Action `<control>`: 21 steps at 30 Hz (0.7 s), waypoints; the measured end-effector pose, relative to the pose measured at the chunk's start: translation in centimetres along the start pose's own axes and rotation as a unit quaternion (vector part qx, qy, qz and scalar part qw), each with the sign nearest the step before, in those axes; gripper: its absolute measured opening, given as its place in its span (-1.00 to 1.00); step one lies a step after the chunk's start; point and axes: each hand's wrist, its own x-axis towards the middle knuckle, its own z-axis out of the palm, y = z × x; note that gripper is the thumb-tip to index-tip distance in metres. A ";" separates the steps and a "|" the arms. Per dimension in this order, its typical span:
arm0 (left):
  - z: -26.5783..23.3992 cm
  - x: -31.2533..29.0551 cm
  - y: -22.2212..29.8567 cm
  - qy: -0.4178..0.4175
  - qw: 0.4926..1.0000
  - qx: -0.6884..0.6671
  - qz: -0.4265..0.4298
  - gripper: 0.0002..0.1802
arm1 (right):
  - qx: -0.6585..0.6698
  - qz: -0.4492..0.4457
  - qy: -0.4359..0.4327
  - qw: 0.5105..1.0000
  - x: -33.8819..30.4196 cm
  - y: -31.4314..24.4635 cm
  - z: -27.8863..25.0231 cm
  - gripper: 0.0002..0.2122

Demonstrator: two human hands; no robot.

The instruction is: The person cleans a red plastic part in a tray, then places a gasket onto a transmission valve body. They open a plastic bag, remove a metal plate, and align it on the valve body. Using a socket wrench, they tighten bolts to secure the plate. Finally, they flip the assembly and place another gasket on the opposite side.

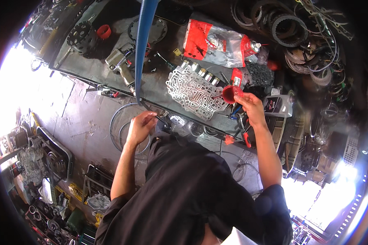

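We had the red cup [229, 94] in our right hand [252, 107], thumb and fingers closed on its near side, its mouth showing, at the right end of the metal plate [196, 92]. The cup looked light, stiff and perhaps slick with oil, so we judged a pinch on its wall the surest hold. The plate, left of that hand, seemed heavier and rigid, its fine channels easily marred, best taken by its outer edges. Our left hand [142, 127] was half-curled, just below the blue line [144, 41]; we couldn't tell whether its fingers gripped anything
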 end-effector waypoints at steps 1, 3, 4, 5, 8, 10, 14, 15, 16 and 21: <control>-0.6 -0.5 -0.7 -0.011 1.000 0.020 -0.013 -0.69 | 0.003 -0.018 -0.007 1.000 0.2 0.0 -0.3 -0.74; -1.9 -1.6 -2.5 -0.030 0.996 0.054 -0.057 -0.68 | 0.011 -0.025 0.020 0.999 0.5 0.2 -0.9 -0.69; -2.6 -2.1 -3.6 -0.028 0.992 0.096 -0.076 -0.67 | 0.016 -0.028 0.032 0.999 0.6 0.3 -1.2 -0.66; -3.1 -2.6 -4.9 -0.016 0.987 0.130 -0.088 -0.67 | 0.020 -0.029 0.036 0.999 0.5 0.4 -1.6 -0.66; -4.4 -4.2 -10.2 0.010 0.972 0.181 -0.153 -0.64 | -0.062 -0.037 0.053 0.996 0.3 0.6 -2.1 -0.66; -5.1 -5.4 -14.5 0.023 0.969 0.155 -0.191 -0.65 | -0.077 -0.040 0.056 0.995 0.4 0.5 -2.1 -0.65; -5.7 -8.3 -23.3 0.069 0.950 0.062 -0.297 -0.69 | -0.044 -0.037 0.043 0.997 1.2 -0.1 -1.3 -0.64; -5.8 -9.3 -25.2 0.082 0.942 0.027 -0.324 -0.70 | -0.046 -0.038 0.042 0.997 1.5 -0.3 -1.0 -0.63; -5.9 -10.1 -26.7 0.095 0.926 -0.012 -0.365 -0.71 | -0.055 -0.047 0.031 0.997 1.7 -0.4 -0.7 -0.63; -5.1 -14.3 -30.7 0.166 0.872 -0.101 -0.449 -0.82 | -0.109 -0.055 0.012 0.992 2.8 -1.5 1.0 -0.63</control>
